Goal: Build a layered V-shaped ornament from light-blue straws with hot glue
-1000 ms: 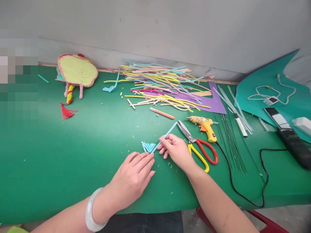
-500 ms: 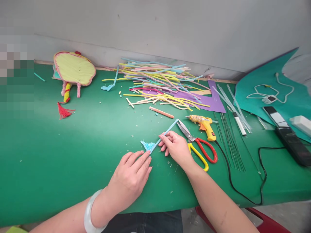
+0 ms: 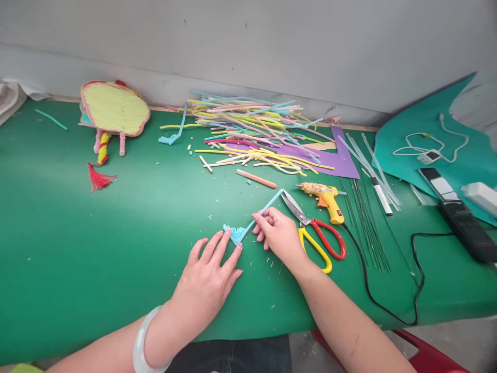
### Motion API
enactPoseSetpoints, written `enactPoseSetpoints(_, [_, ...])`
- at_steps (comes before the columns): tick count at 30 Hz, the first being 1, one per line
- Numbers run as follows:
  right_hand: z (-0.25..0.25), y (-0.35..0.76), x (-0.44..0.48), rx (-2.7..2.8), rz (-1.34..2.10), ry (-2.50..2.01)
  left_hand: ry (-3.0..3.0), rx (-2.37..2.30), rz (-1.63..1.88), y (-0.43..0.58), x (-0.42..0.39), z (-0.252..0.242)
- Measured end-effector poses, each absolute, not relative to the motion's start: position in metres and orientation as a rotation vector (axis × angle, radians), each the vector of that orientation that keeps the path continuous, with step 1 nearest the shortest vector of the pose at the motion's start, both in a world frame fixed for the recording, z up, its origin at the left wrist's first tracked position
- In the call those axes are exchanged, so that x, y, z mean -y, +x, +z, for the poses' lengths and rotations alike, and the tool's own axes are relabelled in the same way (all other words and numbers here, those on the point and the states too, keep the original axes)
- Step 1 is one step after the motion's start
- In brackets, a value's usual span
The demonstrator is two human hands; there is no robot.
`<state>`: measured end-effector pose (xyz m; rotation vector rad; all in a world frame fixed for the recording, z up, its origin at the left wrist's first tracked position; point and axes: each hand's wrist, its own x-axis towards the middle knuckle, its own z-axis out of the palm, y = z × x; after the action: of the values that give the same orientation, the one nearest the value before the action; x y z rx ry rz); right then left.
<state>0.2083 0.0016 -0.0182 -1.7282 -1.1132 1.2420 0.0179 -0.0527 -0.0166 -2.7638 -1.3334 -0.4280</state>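
Observation:
A small fan-shaped piece bent from light-blue pipe cleaner [image 3: 238, 236] lies on the green table, one long straight end slanting up to the right. My left hand [image 3: 209, 274] rests flat with its fingers spread, fingertips touching the lower left edge of the piece. Between thumb and fingers of my right hand [image 3: 277, 233] the long blue end is pinched, partway along its length. The tip of that end reaches the blades of the scissors [image 3: 297, 210], which lie with one red and one yellow handle beside my right hand.
Behind lies a heap of coloured pipe cleaners [image 3: 248, 116] on purple sheet [image 3: 347, 160]. A yellow glue gun [image 3: 328, 199] with black cord, thin wires [image 3: 367, 223], a marker [image 3: 382, 197] and a black device [image 3: 469, 228] are at right. A fuzzy yellow fan-shaped craft [image 3: 114, 109] stands back left.
My left fingers have spread apart, and the fingertips now reach further onto the left of the blue piece. My right hand keeps its pinch. The view has shifted slightly.

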Motion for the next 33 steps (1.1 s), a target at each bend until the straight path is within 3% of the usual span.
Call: enactPoseSetpoints(33, [-0.0198,0.2116,-0.0008,1.191,1.171,-1.826,-2.771,1.375,-0.383,0.018,0.0525,-0.0199])
